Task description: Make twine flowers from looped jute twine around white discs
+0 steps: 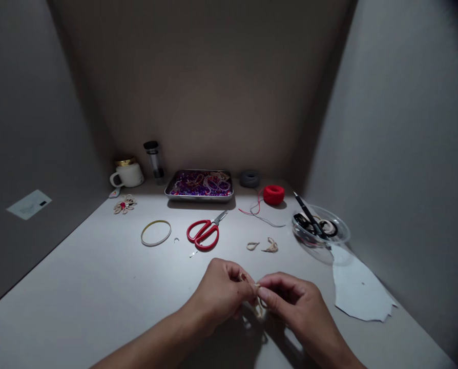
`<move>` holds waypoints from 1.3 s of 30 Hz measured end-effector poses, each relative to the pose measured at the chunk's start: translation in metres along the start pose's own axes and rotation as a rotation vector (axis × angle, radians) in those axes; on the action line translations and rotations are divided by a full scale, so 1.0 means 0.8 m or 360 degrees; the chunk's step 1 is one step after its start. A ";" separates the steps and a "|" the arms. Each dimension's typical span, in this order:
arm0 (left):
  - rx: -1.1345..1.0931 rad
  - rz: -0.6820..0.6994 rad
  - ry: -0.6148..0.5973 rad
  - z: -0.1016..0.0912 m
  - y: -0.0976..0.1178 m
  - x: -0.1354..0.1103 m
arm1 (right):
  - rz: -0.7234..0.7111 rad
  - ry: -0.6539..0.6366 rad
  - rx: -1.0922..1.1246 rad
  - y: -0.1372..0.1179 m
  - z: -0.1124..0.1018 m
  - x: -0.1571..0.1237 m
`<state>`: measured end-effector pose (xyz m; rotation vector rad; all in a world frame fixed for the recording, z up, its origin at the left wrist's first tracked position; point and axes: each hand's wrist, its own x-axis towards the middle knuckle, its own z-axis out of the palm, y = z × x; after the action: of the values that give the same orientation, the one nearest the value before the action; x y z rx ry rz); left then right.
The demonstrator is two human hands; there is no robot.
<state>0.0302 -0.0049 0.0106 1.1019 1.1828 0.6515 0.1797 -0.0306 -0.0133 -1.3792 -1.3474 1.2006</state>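
Close together above the front of the table, both my hands pinch a beige looped cord piece (259, 309). My left hand (226, 287) is closed on it, with part of the cord showing between thumb and fingers. My right hand (290, 297) grips it from the other side with thumb and forefinger, the fingertips of both hands almost touching. A loop of the cord hangs below the fingers; the rest is hidden. Beyond the hands lie a small beige cord loop (252, 246) and a beige cord bundle (271, 245). Red-handled scissors (206, 234) rest farther left.
A metal tray (199, 199) of beads stands at the back, near red thread (274, 195) and grey thread (249, 179). A clear bowl (342, 225) holds a pen, beside torn paper (357, 287). Leftward are a hoop (155, 244), cord flower (125, 204), mug (131, 176) and tube (154, 161).
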 end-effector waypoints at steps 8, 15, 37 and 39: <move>-0.0041 -0.0016 0.0017 0.001 0.001 -0.001 | 0.0038 -0.0018 0.0016 0.002 0.000 0.002; -0.0074 -0.0030 0.0042 0.003 0.007 -0.005 | 0.0108 0.0082 0.0231 -0.001 0.000 0.003; -0.0065 0.0000 0.0045 0.006 0.004 -0.003 | -0.0037 0.0090 0.0115 0.009 0.002 0.000; -0.0070 -0.0007 0.0030 0.007 0.004 -0.003 | -0.0060 0.0092 0.0078 0.006 0.003 -0.001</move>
<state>0.0351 -0.0074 0.0142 1.0580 1.1816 0.6826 0.1782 -0.0320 -0.0183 -1.3386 -1.2899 1.1530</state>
